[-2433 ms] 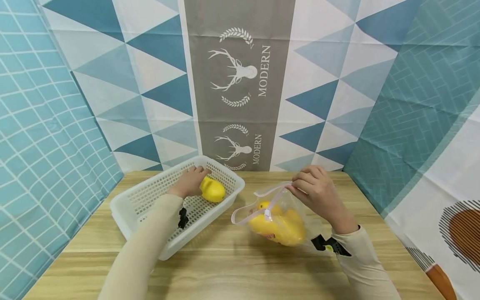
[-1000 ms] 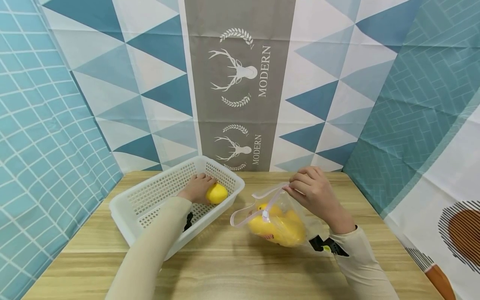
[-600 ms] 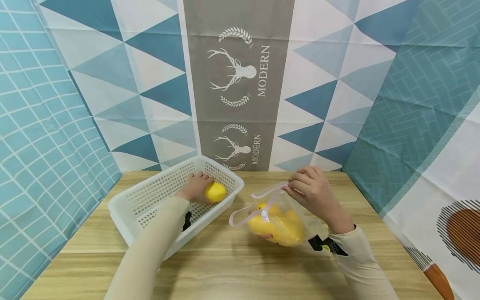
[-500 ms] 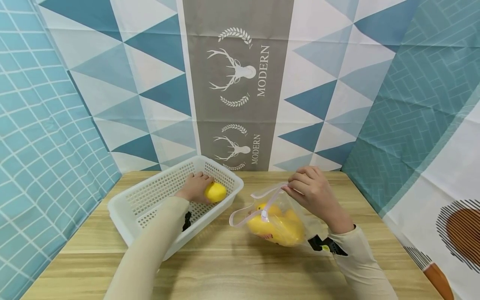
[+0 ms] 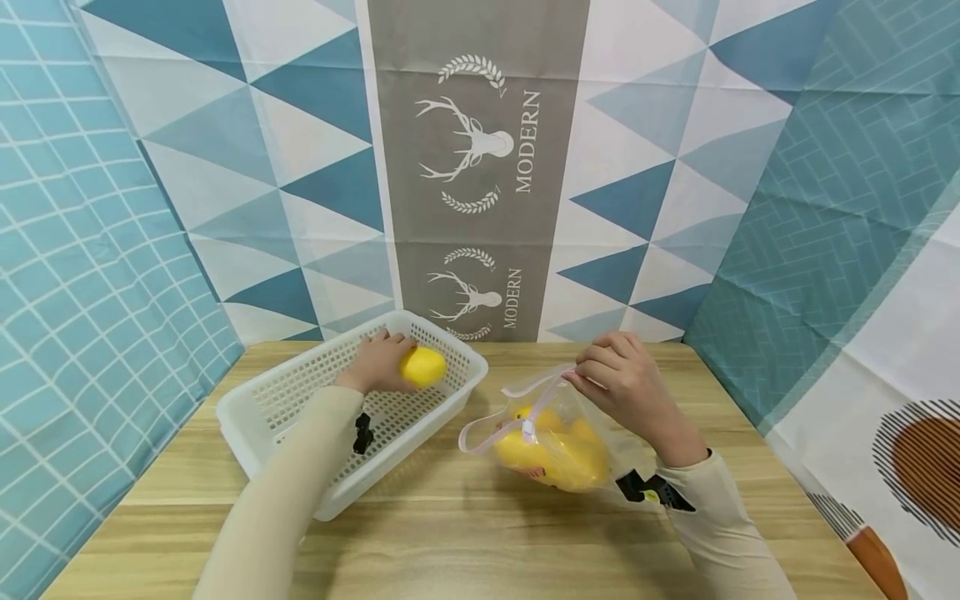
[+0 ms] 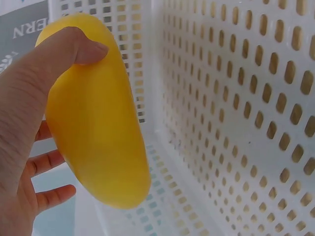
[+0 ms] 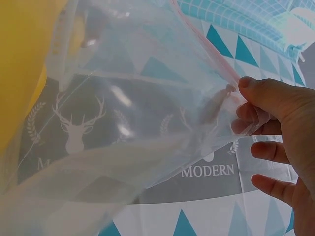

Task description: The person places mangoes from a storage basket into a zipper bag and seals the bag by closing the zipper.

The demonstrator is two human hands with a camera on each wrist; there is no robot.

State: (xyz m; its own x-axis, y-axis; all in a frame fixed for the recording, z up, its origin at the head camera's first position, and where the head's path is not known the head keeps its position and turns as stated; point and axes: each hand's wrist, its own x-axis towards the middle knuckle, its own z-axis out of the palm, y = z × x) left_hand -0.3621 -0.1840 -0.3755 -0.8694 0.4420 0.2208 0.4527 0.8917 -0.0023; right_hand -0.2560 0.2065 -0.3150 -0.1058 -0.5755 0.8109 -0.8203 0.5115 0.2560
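My left hand [image 5: 377, 362] grips a smooth, oblong yellow object [image 5: 423, 367] over the far end of a white perforated plastic basket [image 5: 258, 417]. In the left wrist view the thumb lies across the yellow surface [image 6: 101, 128], and the other fingers are partly behind it. On the right, my right hand [image 5: 630, 387] pinches the top edge of a clear zip bag [image 5: 622, 433] between thumb and fingers. The bag's mouth gapes to the left, with a white slider [image 5: 528, 430] on its pink strip. Inside sit yellow toys [image 5: 558, 462], one with a duck-like eye.
Basket and bag stand on a wooden table [image 5: 465, 550], a narrow gap between them. A patterned cloth [image 5: 480, 208] with deer heads hangs behind the table. Tiled-pattern cloth [image 5: 82, 275] covers the left side, and teal cloth [image 5: 832, 208] the right.
My left hand has lifted the yellow object up from the basket's bottom and shifted slightly left with it. The right hand and the bag have hardly moved.
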